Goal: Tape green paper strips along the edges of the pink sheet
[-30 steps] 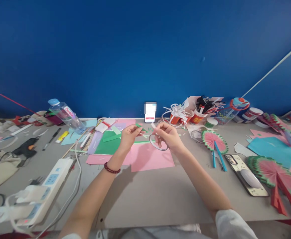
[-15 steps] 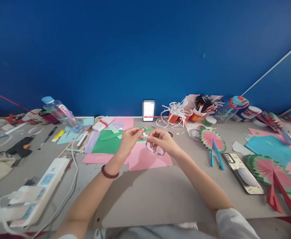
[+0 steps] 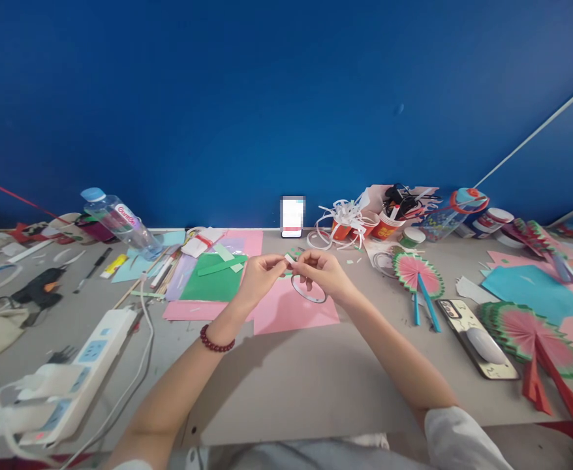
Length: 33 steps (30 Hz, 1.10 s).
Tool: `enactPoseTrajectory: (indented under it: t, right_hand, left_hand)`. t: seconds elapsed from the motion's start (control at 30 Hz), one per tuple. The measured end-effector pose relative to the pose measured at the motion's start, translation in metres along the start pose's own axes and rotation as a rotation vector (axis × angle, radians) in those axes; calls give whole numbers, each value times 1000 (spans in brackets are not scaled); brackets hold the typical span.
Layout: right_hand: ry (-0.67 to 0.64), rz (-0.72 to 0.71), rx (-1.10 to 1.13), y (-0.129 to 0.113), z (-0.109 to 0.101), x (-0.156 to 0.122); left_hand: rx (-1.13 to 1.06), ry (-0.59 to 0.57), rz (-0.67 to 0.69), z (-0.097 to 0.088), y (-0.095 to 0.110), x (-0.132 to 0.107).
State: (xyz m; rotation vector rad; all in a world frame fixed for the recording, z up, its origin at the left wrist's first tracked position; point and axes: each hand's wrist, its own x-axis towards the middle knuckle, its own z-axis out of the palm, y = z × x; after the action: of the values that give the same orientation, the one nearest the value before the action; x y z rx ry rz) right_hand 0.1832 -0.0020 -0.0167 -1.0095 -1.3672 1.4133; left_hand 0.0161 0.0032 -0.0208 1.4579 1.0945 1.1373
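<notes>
Tape roll [image 3: 310, 299], a thin, pale ring with a darker edge, hangs tilted from the right hand [image 3: 324, 274], above a pink sheet [image 3: 296, 313]. That hand's fingers curl about the ring, thumb and forefinger drawn together at a short white strip [image 3: 290, 259]. The left hand [image 3: 262, 274] pinches the strip's other side; whether strip and ring join is hard to tell.

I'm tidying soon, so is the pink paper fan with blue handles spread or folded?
Spread: the pink paper fan with blue handles shows its pleats opened wide around the centre, ending in a jagged green edge.
</notes>
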Motion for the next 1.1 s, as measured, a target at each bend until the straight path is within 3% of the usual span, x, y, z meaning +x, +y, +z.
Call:
enactPoseTrajectory:
  t: [1.1]
  right_hand:
    - [-25, 24, -71, -1, -8, 1]
  left_hand:
    - [-36, -42, -5, 2, 6, -3]
